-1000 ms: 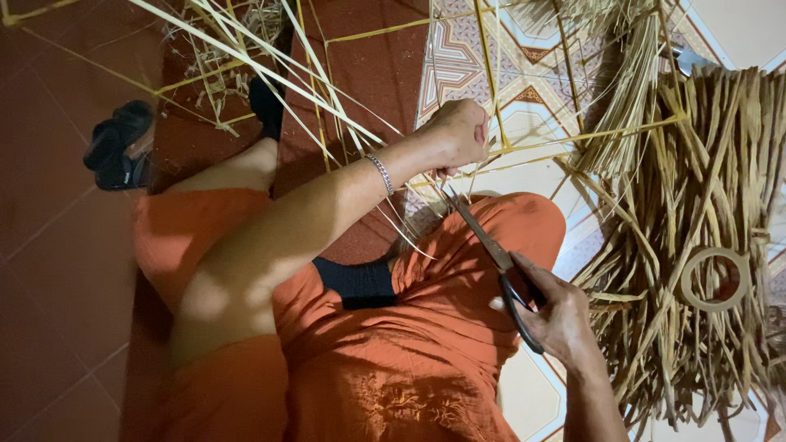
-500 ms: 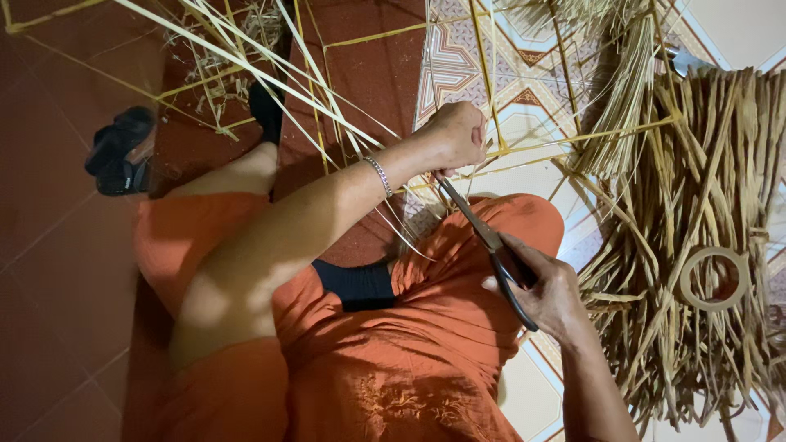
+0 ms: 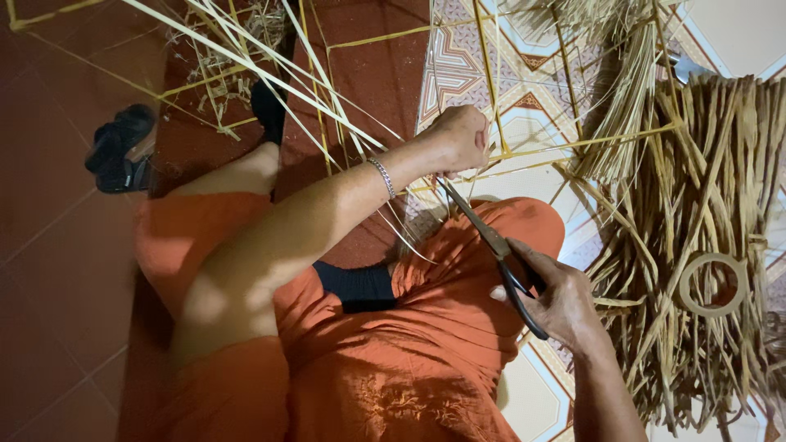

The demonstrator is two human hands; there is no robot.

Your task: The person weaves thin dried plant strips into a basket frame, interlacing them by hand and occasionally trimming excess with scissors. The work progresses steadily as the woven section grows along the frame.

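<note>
Your right hand (image 3: 565,299): fingers through the dark loops of the scissors (image 3: 491,241), gripping them over your right knee. The blades point up and left, tips just under your left fist; whether they are parted or closed cannot be told from here.

Your left hand (image 3: 458,137): clenched around a bunch of strips (image 3: 270,78), long pale reed or straw lengths that fan away up and left across the floor. A bracelet (image 3: 381,176) sits at that wrist.

Strips: gripped ends in the left fist, free ends spread over the red tiles (image 3: 49,245) and the patterned tiles (image 3: 458,65). A few thin strands hang from the fist down toward the blades.

Lap: orange trousers (image 3: 393,360), legs crossed, a dark sock (image 3: 356,286) between the knees.

To your right: a heap of reeds (image 3: 696,205) in bundles, with a ring (image 3: 714,284) of coiled material lying on it.

Upper left: a dark sandal (image 3: 119,151) on the floor, beside loose scraps.

Risks, as judged:
- The blade tips lie very near the left fist, so a cut made close to it could nick the fingers or wrist.
- Thin strands may slip aside between the blades and bend instead of cutting.
- The blades lie over the knee, where a downward slip could catch the cloth.
- A looser fist would let the fanned strips scatter.
</note>
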